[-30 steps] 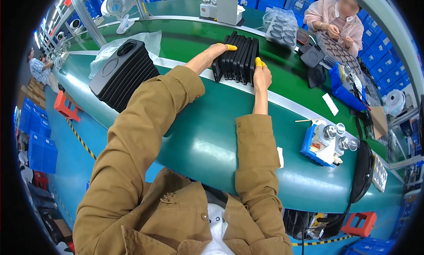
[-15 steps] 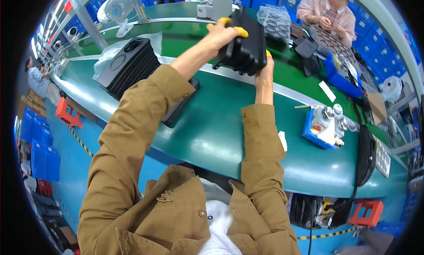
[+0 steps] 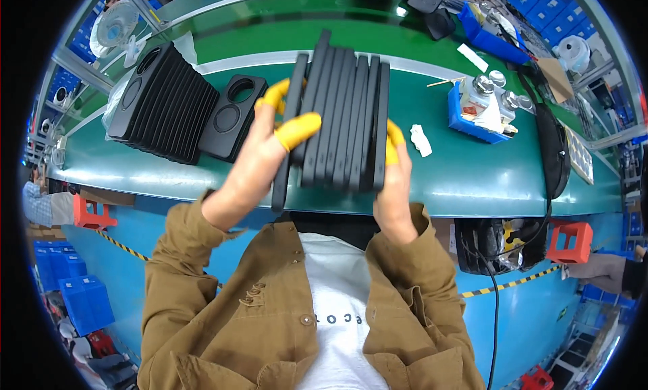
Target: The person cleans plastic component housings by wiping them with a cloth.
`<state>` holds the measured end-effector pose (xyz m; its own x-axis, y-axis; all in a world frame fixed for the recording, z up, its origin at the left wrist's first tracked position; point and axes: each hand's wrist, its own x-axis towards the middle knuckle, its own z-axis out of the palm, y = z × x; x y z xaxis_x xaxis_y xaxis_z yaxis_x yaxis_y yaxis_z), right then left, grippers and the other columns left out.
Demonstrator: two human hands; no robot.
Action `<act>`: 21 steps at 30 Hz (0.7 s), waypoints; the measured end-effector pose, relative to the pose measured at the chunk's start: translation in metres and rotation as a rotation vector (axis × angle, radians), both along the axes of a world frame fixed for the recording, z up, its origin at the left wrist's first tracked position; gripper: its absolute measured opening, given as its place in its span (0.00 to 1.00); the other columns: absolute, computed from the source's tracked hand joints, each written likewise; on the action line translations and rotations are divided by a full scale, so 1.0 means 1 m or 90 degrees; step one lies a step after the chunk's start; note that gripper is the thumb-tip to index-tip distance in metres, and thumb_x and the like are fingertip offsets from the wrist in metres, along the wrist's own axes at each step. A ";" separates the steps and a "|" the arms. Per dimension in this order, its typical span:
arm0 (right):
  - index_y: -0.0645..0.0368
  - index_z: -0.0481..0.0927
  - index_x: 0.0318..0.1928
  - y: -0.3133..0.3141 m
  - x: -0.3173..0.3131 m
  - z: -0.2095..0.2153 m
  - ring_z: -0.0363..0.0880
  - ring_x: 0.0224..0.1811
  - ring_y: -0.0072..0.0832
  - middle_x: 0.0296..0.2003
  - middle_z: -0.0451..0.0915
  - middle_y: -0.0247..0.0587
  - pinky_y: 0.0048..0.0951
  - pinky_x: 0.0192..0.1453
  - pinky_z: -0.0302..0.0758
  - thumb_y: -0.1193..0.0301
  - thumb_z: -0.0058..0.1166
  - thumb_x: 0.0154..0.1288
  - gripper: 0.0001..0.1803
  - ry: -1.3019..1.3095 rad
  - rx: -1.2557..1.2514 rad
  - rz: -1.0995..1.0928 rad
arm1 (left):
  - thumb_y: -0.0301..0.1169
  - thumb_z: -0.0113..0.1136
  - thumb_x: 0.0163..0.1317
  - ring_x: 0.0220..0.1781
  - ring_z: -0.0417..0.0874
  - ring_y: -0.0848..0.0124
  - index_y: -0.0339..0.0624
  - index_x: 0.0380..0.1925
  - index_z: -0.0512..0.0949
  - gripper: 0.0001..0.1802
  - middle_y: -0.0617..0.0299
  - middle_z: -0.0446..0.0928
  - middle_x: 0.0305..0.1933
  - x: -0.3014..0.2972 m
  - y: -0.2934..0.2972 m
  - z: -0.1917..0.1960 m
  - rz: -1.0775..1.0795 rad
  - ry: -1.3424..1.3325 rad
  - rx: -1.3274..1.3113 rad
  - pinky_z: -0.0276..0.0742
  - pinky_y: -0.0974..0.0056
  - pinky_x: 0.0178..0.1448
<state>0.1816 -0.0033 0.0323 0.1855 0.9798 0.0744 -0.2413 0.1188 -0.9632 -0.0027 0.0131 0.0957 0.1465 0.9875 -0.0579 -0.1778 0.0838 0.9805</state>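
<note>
Between my two hands is a stack of flat black panels [image 3: 341, 120], turned on edge so their thin sides show. My left hand [image 3: 253, 157] grips its left side, thumb across the edges. The leftmost panel stands a little apart from the others and reaches lower. My right hand [image 3: 395, 187] presses the right side, its fingers partly hidden behind the stack. Yellow finger cots cover several fingertips. To the left on the green table stands a tall leaning pile of similar black panels [image 3: 169, 106]. Beside it lies a black panel with a round hole [image 3: 235, 113].
A blue bin [image 3: 472, 123] with metal-capped bottles stands on the right of the green table [image 3: 324, 202]. White scraps [image 3: 420, 140] lie near it. A black bag [image 3: 557, 164] rests at the right end. Beyond the metal rail runs a green belt [image 3: 270, 29] with another blue bin [image 3: 482, 32].
My hands have brought the black stack back from the far belt toward my body and turned it on edge. The view has tilted down, and the person across has left the picture.
</note>
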 end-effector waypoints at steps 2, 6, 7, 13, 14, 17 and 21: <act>0.68 0.75 0.61 -0.020 0.002 -0.015 0.79 0.55 0.36 0.55 0.80 0.50 0.30 0.63 0.70 0.70 0.42 0.75 0.21 0.007 -0.043 -0.020 | 0.36 0.63 0.67 0.62 0.71 0.68 0.37 0.68 0.66 0.32 0.57 0.62 0.58 0.001 -0.013 -0.021 0.007 0.050 -0.015 0.69 0.64 0.66; 0.68 0.81 0.54 -0.033 0.023 -0.032 0.78 0.54 0.46 0.55 0.81 0.55 0.37 0.62 0.72 0.74 0.43 0.73 0.18 -0.351 -0.022 -0.029 | 0.33 0.58 0.71 0.57 0.74 0.71 0.34 0.66 0.68 0.26 0.59 0.70 0.57 -0.002 -0.008 -0.054 0.072 0.083 -0.028 0.70 0.67 0.64; 0.68 0.83 0.52 -0.031 0.025 -0.036 0.77 0.54 0.49 0.54 0.81 0.57 0.39 0.61 0.72 0.75 0.43 0.72 0.17 -0.403 0.056 -0.058 | 0.33 0.57 0.72 0.56 0.75 0.72 0.33 0.65 0.69 0.25 0.59 0.74 0.56 -0.005 -0.004 -0.052 0.061 0.082 -0.066 0.70 0.67 0.63; 0.68 0.84 0.51 -0.027 0.025 -0.035 0.76 0.55 0.49 0.53 0.82 0.53 0.42 0.62 0.70 0.72 0.47 0.74 0.16 -0.486 0.071 -0.082 | 0.31 0.58 0.72 0.54 0.76 0.75 0.31 0.58 0.75 0.19 0.59 0.77 0.53 -0.018 0.005 -0.069 0.093 0.134 -0.027 0.71 0.69 0.60; 0.68 0.84 0.52 -0.028 0.025 -0.033 0.76 0.55 0.49 0.54 0.81 0.54 0.42 0.62 0.70 0.71 0.49 0.75 0.16 -0.475 0.063 -0.076 | 0.31 0.59 0.72 0.52 0.76 0.75 0.30 0.56 0.76 0.18 0.60 0.77 0.51 -0.019 0.005 -0.069 0.082 0.174 0.013 0.72 0.69 0.58; 0.69 0.83 0.52 -0.022 0.023 -0.034 0.76 0.54 0.48 0.52 0.80 0.55 0.42 0.61 0.70 0.70 0.53 0.74 0.15 -0.511 0.086 -0.090 | 0.32 0.58 0.72 0.46 0.77 0.78 0.28 0.51 0.77 0.16 0.61 0.79 0.45 -0.019 0.013 -0.063 0.067 0.197 0.010 0.73 0.70 0.51; 0.69 0.83 0.51 -0.014 0.025 -0.034 0.77 0.52 0.48 0.46 0.79 0.54 0.41 0.58 0.72 0.71 0.55 0.73 0.14 -0.607 0.109 -0.105 | 0.35 0.60 0.72 0.43 0.76 0.80 0.26 0.49 0.78 0.18 0.61 0.81 0.40 -0.035 0.036 -0.070 0.025 0.145 -0.010 0.73 0.72 0.48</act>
<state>0.2069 -0.0176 -0.0015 0.1069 0.9091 0.4027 0.6606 0.2378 -0.7120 -0.0380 0.0489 0.0254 0.0899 0.9908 -0.1013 0.0447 0.0976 0.9942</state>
